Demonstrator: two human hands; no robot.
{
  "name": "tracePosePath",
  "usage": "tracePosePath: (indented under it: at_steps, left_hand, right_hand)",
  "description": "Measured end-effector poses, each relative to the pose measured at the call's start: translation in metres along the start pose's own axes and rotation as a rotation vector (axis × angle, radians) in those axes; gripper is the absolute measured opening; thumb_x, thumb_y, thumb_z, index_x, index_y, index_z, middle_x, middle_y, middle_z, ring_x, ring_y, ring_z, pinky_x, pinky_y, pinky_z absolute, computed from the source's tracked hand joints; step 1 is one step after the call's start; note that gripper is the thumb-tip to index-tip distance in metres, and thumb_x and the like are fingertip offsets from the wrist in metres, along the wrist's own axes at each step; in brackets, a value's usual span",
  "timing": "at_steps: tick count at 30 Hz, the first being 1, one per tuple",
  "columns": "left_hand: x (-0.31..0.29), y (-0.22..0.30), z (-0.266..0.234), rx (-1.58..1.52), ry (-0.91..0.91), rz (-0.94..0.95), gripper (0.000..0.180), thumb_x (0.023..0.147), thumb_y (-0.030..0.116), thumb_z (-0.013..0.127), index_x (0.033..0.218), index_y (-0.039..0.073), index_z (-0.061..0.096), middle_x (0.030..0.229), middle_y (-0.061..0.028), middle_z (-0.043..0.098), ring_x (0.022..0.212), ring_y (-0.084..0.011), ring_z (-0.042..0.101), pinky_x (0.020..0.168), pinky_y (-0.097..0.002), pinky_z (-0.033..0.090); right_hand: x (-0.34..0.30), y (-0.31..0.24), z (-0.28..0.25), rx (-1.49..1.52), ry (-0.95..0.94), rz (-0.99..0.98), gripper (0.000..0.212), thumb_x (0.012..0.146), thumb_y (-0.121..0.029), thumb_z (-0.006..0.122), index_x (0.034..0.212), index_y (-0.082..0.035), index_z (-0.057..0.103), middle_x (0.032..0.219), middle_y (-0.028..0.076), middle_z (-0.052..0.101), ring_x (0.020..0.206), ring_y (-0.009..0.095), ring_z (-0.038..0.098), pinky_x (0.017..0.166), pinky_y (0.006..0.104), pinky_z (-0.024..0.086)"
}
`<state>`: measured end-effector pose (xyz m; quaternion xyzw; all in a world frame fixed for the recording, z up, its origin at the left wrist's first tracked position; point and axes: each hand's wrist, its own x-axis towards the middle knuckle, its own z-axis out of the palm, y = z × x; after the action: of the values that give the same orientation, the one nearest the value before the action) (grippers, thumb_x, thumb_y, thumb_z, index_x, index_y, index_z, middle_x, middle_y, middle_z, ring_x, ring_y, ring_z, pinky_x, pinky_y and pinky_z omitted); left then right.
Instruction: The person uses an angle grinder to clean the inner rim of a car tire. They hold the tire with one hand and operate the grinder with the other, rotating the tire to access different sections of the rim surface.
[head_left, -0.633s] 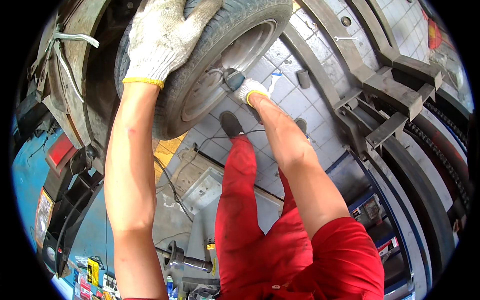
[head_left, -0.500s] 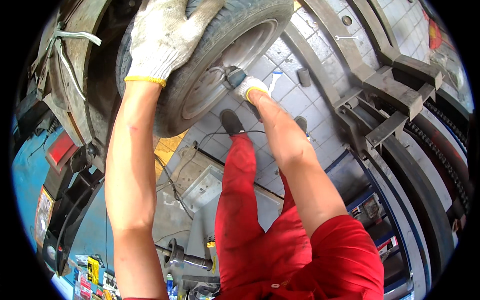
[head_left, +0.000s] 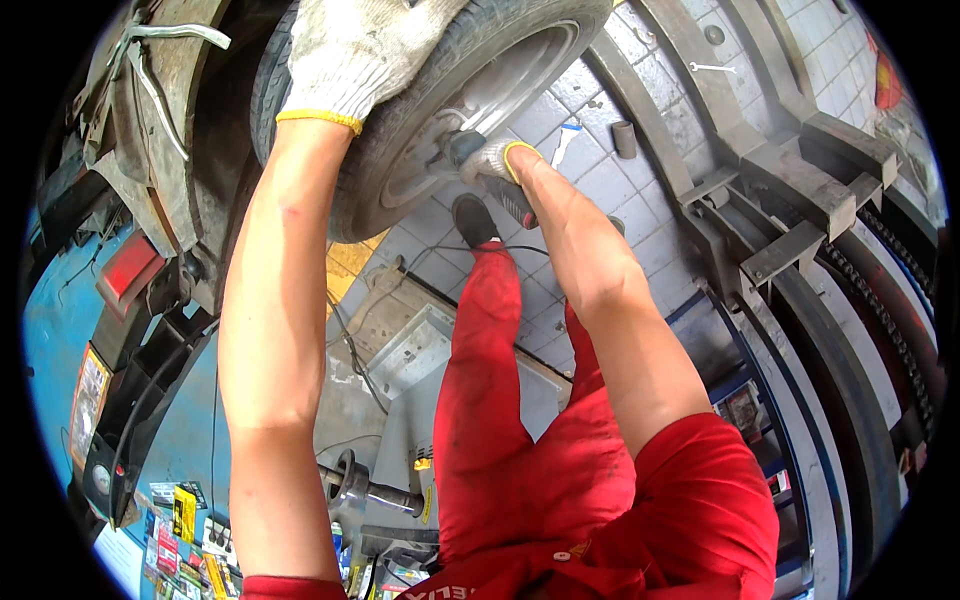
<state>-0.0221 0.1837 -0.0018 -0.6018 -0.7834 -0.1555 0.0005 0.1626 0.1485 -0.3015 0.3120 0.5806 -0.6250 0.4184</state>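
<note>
My left hand (head_left: pixel 365 55), in a white knit glove with a yellow cuff, lies on the tread of a large tyre (head_left: pixel 365 180). Its thumb stands apart; the fingertips pass out at the top edge. My right hand (head_left: pixel 490 160), also gloved, is closed around a power tool that looks like an angle grinder (head_left: pixel 515 202), with a dark, red-marked body. The tool's rounded head (head_left: pixel 462 148) is at the inner face of the metal wheel rim (head_left: pixel 520 75). Whether it touches the metal, I cannot tell.
Steel lift beams (head_left: pixel 690 110) run along the right, with a spanner (head_left: pixel 712 67) and a grey cylinder (head_left: pixel 624 140) nearby. Locking pliers (head_left: pixel 155 85) sit at upper left. A black cable (head_left: pixel 350 345) crosses the floor. Small packages (head_left: pixel 184 515) lie at lower left.
The view has shifted slightly. The tool and my right hand have moved left along the rim, and more of the tool's body now shows below my hand. My left hand stays on the tyre.
</note>
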Motion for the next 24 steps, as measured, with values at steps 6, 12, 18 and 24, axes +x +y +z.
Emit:
tracePosePath:
  at_steps: [6,12,18,24]
  left_hand:
    - [-0.002,0.0,-0.001,-0.011,-0.016,-0.008,0.059,0.097,0.045,0.069,0.132,-0.003,0.07,0.139,-0.0263,0.067,0.133,-0.0429,0.06,0.118,-0.0503,0.042]
    - [-0.005,-0.003,-0.003,-0.016,0.002,0.023,0.059,0.097,0.044,0.07,0.132,-0.003,0.07,0.139,-0.0269,0.066,0.133,-0.0432,0.06,0.118,-0.0498,0.042]
    - [-0.012,-0.005,-0.002,-0.042,-0.012,-0.004,0.06,0.095,0.042,0.072,0.133,-0.003,0.069,0.141,-0.028,0.065,0.135,-0.044,0.058,0.119,-0.0503,0.042]
    - [-0.025,-0.014,-0.015,0.016,-0.009,0.007,0.059,0.093,0.039,0.074,0.133,-0.004,0.068,0.142,-0.0276,0.064,0.135,-0.0442,0.058,0.119,-0.0512,0.042]
  right_hand:
    - [-0.01,-0.007,0.0,0.393,-0.106,0.147,0.038,0.066,-0.031,0.084,0.096,-0.008,0.077,0.092,0.009,0.07,0.083,0.023,0.062,0.075,0.0398,0.049]
    - [-0.012,-0.015,-0.007,0.269,-0.089,0.047,0.04,0.068,-0.032,0.083,0.101,-0.009,0.077,0.097,0.009,0.07,0.088,0.024,0.062,0.078,0.041,0.049]
    - [-0.013,-0.012,-0.009,0.158,-0.052,0.013,0.042,0.07,-0.032,0.082,0.105,-0.009,0.076,0.103,0.009,0.07,0.092,0.025,0.063,0.082,0.0422,0.05]
    - [-0.008,-0.025,0.004,0.031,-0.02,-0.05,0.044,0.073,-0.033,0.08,0.109,-0.009,0.076,0.108,0.009,0.071,0.097,0.026,0.064,0.085,0.0433,0.05]
